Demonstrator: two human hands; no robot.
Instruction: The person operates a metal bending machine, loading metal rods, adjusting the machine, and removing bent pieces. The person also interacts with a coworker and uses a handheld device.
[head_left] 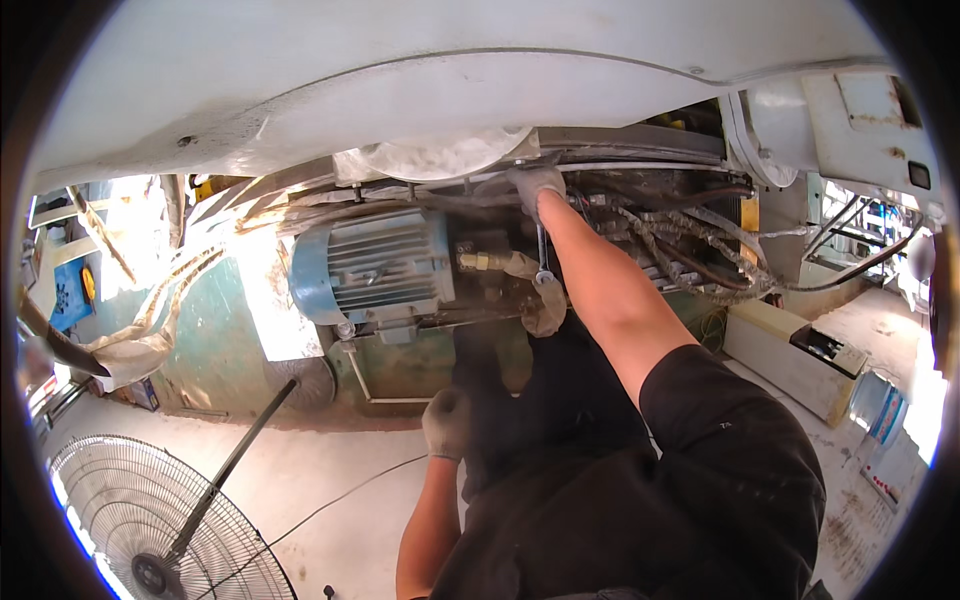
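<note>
The right hand (pixel 537 187) looks to be gripping a wrench (pixel 543 256), work seeming unfinished; the left hand's (pixel 445 424) fingers are hiding, so I can't tell.

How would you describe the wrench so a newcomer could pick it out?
Find the blue electric motor left of centre. Up to its right is the person's gloved right hand, with the wrench extending below it. Unlike the curving dark hoses nearby, it is straight, shiny metal with a ring at its lower end.

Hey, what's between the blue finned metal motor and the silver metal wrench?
In the head view, a brass-coloured metal fitting and a beige, wrapped-looking hose section lie between the motor and the wrench.
</note>
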